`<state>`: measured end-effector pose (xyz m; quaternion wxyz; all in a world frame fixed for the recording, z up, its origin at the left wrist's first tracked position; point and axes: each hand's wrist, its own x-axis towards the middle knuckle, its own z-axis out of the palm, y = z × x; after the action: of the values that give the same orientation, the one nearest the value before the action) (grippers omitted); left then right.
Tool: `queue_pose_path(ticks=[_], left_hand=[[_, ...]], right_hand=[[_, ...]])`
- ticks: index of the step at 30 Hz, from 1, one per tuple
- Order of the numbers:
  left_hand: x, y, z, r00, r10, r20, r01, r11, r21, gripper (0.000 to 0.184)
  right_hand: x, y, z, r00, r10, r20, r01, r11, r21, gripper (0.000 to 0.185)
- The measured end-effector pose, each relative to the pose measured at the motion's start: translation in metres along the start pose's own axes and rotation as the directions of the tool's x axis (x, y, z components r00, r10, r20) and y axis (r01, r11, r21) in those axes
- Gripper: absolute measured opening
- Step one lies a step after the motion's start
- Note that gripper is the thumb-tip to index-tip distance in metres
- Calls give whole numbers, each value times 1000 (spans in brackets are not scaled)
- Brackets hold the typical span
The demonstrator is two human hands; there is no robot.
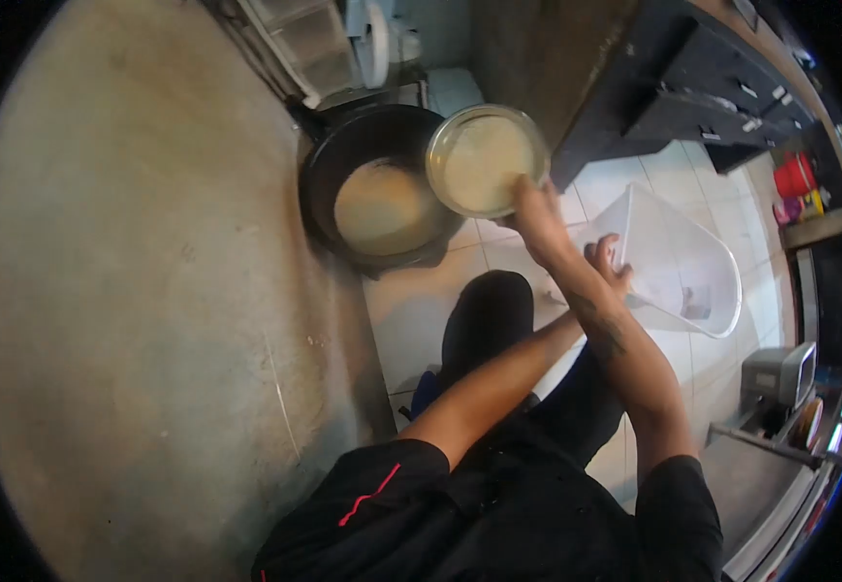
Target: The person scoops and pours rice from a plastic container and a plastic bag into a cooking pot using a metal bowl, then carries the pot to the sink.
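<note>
My right hand (539,218) grips the rim of a round clear bowl (487,162) filled with a pale, grainy substance. The bowl is above the right edge of a black tub (329,160), which has more pale material (382,211) at its bottom. My forearms cross, the right one over the left. My left hand (611,264) is closed on the side of a translucent plastic container (678,254), which is tilted with its wide mouth toward the right. A small dark patch shows inside that container near its mouth.
A grey wall (149,262) runs along the left. Dark drawers (702,97) stand at the upper right, above the tiled floor (421,310). White plastic drawers (309,44) are behind the tub. A red container (794,176) and a grey appliance (772,374) are at the far right.
</note>
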<state>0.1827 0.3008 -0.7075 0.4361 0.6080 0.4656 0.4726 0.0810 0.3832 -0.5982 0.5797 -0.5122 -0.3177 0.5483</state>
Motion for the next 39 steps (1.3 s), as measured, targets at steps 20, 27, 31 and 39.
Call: queue_pose_path(ticks=[20, 27, 31, 39], left_hand=[[158, 19, -115, 919, -360, 162, 360, 932, 33, 79], [165, 16, -116, 898, -392, 197, 400, 917, 2, 79], [164, -19, -91, 959, -243, 143, 255, 965, -67, 79], [198, -33, -95, 898, -320, 301, 364, 926, -103, 61]], right_hand=[[222, 17, 219, 656, -213, 724, 671, -275, -688, 81], [241, 48, 199, 827, -460, 324, 544, 508, -667, 67], [243, 43, 181, 956, -149, 251, 276, 739, -614, 41], [166, -82, 124, 952, 272, 140, -306, 857, 414, 29]])
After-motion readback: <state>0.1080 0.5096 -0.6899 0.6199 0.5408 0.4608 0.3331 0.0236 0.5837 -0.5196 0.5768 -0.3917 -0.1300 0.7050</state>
